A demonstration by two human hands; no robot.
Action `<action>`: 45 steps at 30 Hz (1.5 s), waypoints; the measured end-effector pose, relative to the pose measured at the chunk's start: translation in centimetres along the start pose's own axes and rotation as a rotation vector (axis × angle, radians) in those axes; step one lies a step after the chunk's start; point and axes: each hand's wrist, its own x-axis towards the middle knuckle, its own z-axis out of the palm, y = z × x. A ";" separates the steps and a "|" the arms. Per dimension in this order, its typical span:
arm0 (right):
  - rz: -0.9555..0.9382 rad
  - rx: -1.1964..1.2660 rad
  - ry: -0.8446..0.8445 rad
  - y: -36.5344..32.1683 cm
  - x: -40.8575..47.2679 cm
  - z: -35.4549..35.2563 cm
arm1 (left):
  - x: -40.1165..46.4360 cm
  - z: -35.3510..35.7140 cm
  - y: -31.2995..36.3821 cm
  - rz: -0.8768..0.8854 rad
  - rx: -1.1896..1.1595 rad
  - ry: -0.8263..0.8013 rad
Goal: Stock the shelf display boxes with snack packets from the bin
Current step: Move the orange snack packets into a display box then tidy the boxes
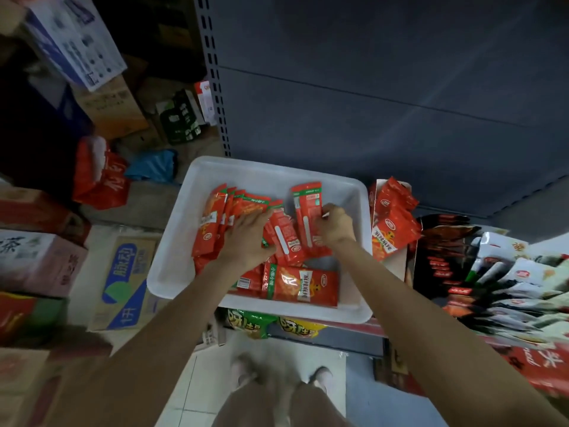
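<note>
Snack packets (278,238), red, in white bin (172,272); my L hand (246,238) flat on pile, fingers straight; R hand (335,226) pinching upright packet (308,211).

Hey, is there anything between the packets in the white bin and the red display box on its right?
Nothing visible blocks that short path. The right hand already holds a packet inside the bin, and the display box sits just past the bin's right rim, open-topped but partly filled with packets.
</note>
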 end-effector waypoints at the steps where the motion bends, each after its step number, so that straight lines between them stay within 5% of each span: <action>1: -0.037 0.030 0.025 -0.3 -0.1 -0.6 | -0.1 -0.1 0.3 0.050 -0.029 0.019; 6: -0.050 0.322 0.033 -1.5 0.3 -2.8 | -0.5 -0.5 2.5 0.310 -0.157 0.038; 12: -0.064 0.433 -0.172 -1.2 -1.3 -5.3 | -0.2 -2.5 5.3 0.360 -0.350 0.325; 14: -0.146 0.332 -0.106 -0.4 -2.0 -6.7 | 0.0 -3.4 6.4 0.296 -0.328 0.334; 18: -0.323 0.527 -0.105 0.2 -4.4 -10.6 | 0.7 -4.4 9.2 0.314 -0.348 0.178; 22: -0.528 0.246 0.054 1.3 -4.6 -13.8 | 1.2 -3.9 12.7 0.336 -0.459 0.134; 26: -0.477 0.217 0.254 3.1 -4.6 -16.6 | 2.1 -2.4 15.4 0.239 -0.585 0.186; 30: -0.434 0.041 0.408 5.0 -4.7 -18.6 | 3.2 -0.3 16.2 0.140 -0.407 0.040; 37: -0.388 -0.219 0.267 6.6 -3.6 -16.3 | 3.4 1.6 17.0 0.071 -0.413 -0.082; 45: -0.358 -0.385 0.260 6.7 -2.4 -13.9 | 2.9 1.8 16.7 0.144 -0.397 -0.036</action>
